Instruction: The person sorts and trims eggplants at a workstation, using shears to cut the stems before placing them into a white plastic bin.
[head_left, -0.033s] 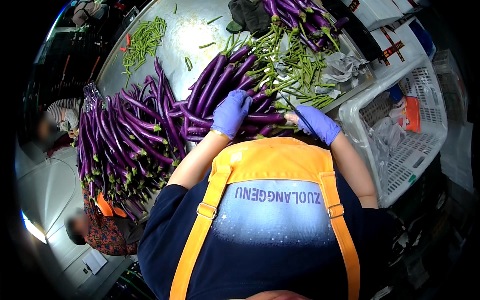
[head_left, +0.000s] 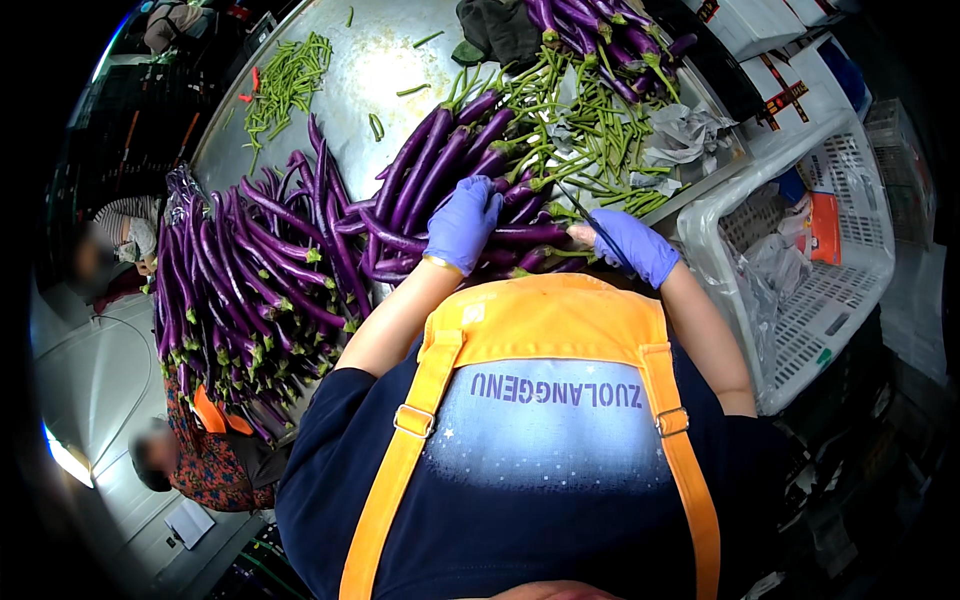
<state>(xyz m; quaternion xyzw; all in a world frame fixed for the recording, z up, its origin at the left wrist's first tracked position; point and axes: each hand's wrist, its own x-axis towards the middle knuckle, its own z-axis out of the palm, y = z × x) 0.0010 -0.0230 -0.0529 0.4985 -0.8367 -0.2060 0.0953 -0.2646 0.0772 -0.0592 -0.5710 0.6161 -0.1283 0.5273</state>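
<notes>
My left hand (head_left: 463, 225), in a blue-purple glove, has its fingers curled over a long purple eggplant (head_left: 528, 236) lying crosswise in front of me. My right hand (head_left: 637, 248), gloved alike, is closed round a slim dark tool (head_left: 592, 218); whether it is scissors or a knife I cannot tell. A bare fingertip shows through that glove, beside the eggplant's right end. Under and beyond my hands lies a heap of eggplants (head_left: 425, 170), many with green stem ends toward the right.
A larger eggplant pile (head_left: 235, 270) covers the metal table's (head_left: 375, 60) left side. Thin green pieces (head_left: 615, 140) and crumpled paper (head_left: 688, 137) lie at right; more green pieces (head_left: 292, 85) lie far left. A white crate (head_left: 850, 270) stands right. Two people (head_left: 215, 455) are at left.
</notes>
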